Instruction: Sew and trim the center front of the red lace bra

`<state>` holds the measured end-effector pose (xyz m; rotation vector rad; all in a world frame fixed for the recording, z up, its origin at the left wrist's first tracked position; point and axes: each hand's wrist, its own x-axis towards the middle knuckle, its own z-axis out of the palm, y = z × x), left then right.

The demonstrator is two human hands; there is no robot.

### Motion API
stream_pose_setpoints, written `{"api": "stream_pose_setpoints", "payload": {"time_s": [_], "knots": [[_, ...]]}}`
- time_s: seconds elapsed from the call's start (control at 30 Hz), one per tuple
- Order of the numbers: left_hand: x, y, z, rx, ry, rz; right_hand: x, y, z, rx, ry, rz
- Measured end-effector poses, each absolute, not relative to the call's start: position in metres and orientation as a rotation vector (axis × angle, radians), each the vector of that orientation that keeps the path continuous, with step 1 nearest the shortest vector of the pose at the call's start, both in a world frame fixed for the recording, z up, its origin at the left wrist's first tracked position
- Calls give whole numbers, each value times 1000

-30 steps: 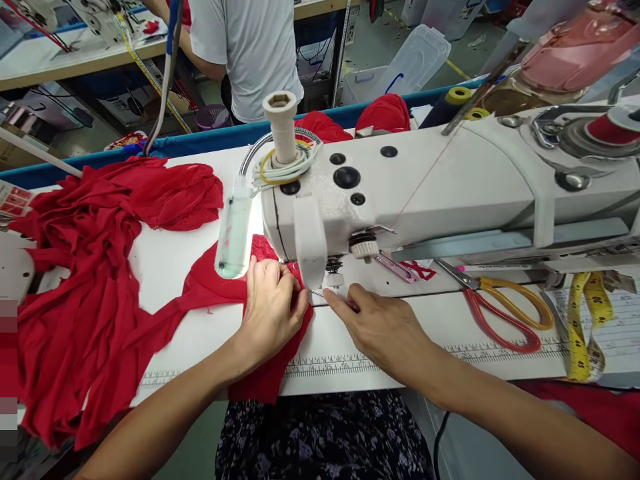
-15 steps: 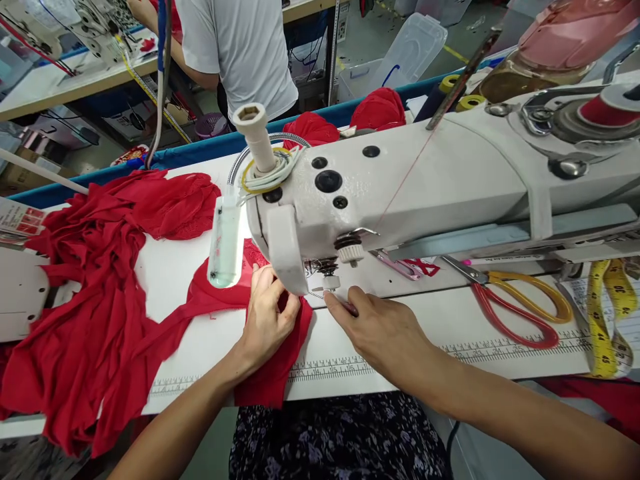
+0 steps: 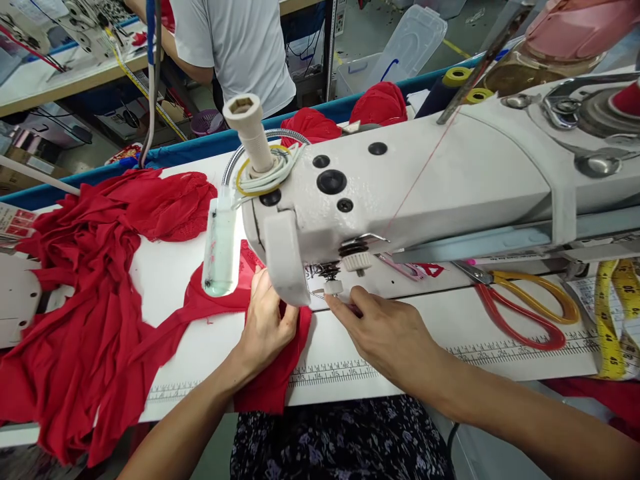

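My left hand [image 3: 265, 323] lies on a piece of red fabric [image 3: 273, 383] beside the needle area of the white sewing machine [image 3: 425, 183], its fingers curled and pinching the cloth. My right hand [image 3: 387, 333] rests on the table to the right of the needle, its fingers pinched together on a thin dark tool [image 3: 350, 308] whose tip points at the presser foot. The machine head hides the needle and part of my left fingers. The fabric runs under the machine and hangs over the table's front edge.
A heap of red fabric [image 3: 85, 280] covers the left of the table. Red and yellow scissors [image 3: 525, 313] and a yellow tape measure [image 3: 607, 320] lie at right. A lamp [image 3: 217, 247] hangs by the machine head. A person in a white shirt [image 3: 240, 47] stands behind.
The view has shifted slightly. My left hand has slid a little further under the machine head with the fabric. My right hand stays by the presser foot.
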<state>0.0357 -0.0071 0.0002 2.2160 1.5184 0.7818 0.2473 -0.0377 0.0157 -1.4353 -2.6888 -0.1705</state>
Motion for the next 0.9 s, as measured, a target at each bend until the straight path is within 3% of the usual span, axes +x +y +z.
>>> {"api": "stream_pose_setpoints", "payload": {"time_s": [0.9], "knots": [[32, -7, -6, 2190, 1526, 757, 249, -40, 17, -1388, -2651, -240]]}}
